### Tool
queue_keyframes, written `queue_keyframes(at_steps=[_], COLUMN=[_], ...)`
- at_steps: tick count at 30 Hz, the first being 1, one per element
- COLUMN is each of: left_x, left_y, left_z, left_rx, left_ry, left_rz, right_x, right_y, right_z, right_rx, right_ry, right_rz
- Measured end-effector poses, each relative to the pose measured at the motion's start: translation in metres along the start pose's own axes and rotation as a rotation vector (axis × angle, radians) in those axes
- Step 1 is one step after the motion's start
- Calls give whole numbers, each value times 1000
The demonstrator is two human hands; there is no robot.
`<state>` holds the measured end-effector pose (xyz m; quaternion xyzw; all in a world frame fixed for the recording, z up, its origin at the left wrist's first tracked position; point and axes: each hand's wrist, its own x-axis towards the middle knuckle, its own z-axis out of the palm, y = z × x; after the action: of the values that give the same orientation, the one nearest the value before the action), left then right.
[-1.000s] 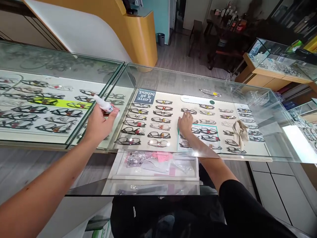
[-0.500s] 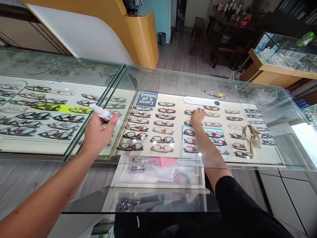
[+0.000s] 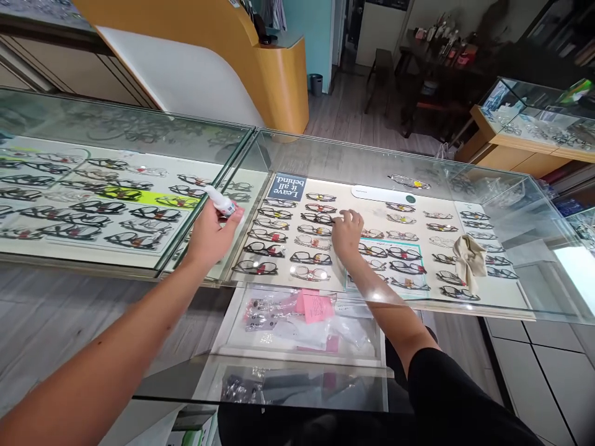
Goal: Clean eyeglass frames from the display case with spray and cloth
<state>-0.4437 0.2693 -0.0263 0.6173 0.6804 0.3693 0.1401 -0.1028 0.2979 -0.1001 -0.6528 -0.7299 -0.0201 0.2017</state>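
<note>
My left hand (image 3: pixel 210 238) is wrapped round a small white bottle (image 3: pixel 220 202) with a narrow tip and a printed label, held above the glass near the seam between two display cases. My right hand (image 3: pixel 348 236) reaches into the right case (image 3: pixel 341 291), palm down with curled fingers. Its fingertips are beside a dark pair of glasses (image 3: pixel 317 218); what they grip, if anything, is hidden. Rows of glasses lie around it on a white board, with a teal-edged panel (image 3: pixel 422 254) partly under my right forearm.
A beige cloth bow (image 3: pixel 469 257) lies at the case's right side. A dark blue sign (image 3: pixel 287 186) stands at its back left. Below is an open drawer (image 3: pixel 223 328) with plastic bags and pink papers. Glass edges surround the cases.
My right hand has moved left across the rows, and the spot where a pair of glasses lay beside it now looks bare. The view has shifted; my left hand still holds the bottle.
</note>
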Motion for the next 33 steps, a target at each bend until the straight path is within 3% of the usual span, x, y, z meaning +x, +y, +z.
queue_keyframes(at_steps=[2,5,11,14,17,20,23,25,28,30,33], left_x=[2,5,11,12,12,10,9,9,10,10,11], left_y=[2,6,7,11,18,24,28,29,32,33,35], left_z=[1,2,4,4,4,3,2,2,1,0,-2], left_rx=[-20,-33,-7,12,34,54,104,134,154,161,167], left_ry=[1,0,5,0,-16,-26,-42,-55,-71,-74,-76], left_rz=[-14,-27,-15,-46,-89,-92,-112,-120,-104,-99,-94], right_x=[-20,-50,-127,-166,-177,-146,-82,-35,21,45,64], right_y=[-15,-31,-38,-32,-23,-7,20,44,81,104,131], right_z=[-15,-40,-96,-141,-203,-265,-296,-292,-262,-239,-212], right_rx=[-3,-16,7,79,245,276,146,14,-161,-220,-233], right_ry=[-87,-322,-628,-765,-824,-625,-372,-259,-209,-212,-201], right_rz=[-59,-161,-257,-336,-394,-395,-293,-201,-5,131,204])
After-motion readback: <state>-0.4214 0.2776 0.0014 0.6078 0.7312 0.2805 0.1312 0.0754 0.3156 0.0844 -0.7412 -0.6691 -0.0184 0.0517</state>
